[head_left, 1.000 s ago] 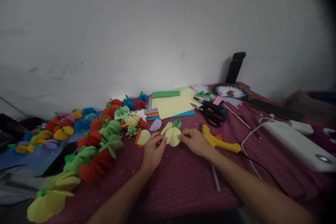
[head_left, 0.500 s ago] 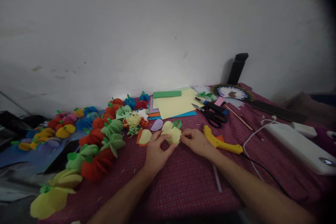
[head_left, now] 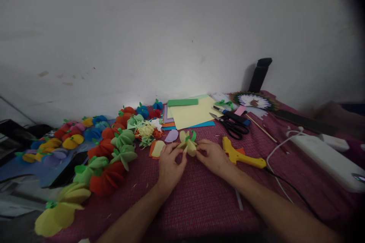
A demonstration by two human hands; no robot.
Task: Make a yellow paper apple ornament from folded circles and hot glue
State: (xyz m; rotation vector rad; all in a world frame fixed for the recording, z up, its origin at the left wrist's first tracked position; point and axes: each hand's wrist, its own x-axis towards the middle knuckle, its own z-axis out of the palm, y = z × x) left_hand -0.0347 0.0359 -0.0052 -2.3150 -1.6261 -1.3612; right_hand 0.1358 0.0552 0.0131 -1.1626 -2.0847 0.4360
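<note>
Between my two hands is a pale yellow paper pumpkin point(head_left: 190, 149) with a green stem on top, its folded petals spread apart. My left hand point(head_left: 171, 164) pinches its left side between thumb and fingers. On the opposite side, my right hand point(head_left: 212, 156) grips a petal edge with its fingertips. Just beyond my left hand lie a lilac paper piece point(head_left: 171, 136) and a small pale yellow cutout point(head_left: 157, 149) on orange paper. A yellow glue gun point(head_left: 242, 157) rests beside my right hand.
Paper pumpkins in several colours point(head_left: 107, 178) crowd the left side. Behind my hands are coloured paper sheets point(head_left: 194, 114), black scissors point(head_left: 232, 127) and a utility knife point(head_left: 232, 115). A white power bank-like box point(head_left: 325, 159) with a cable sits at right, and a wall rises behind.
The yellow pumpkin has been tilted and its petals fanned out, so the stem faces up more. My left hand has shifted its hold along the left petals; my right hand stays at the right edge.
</note>
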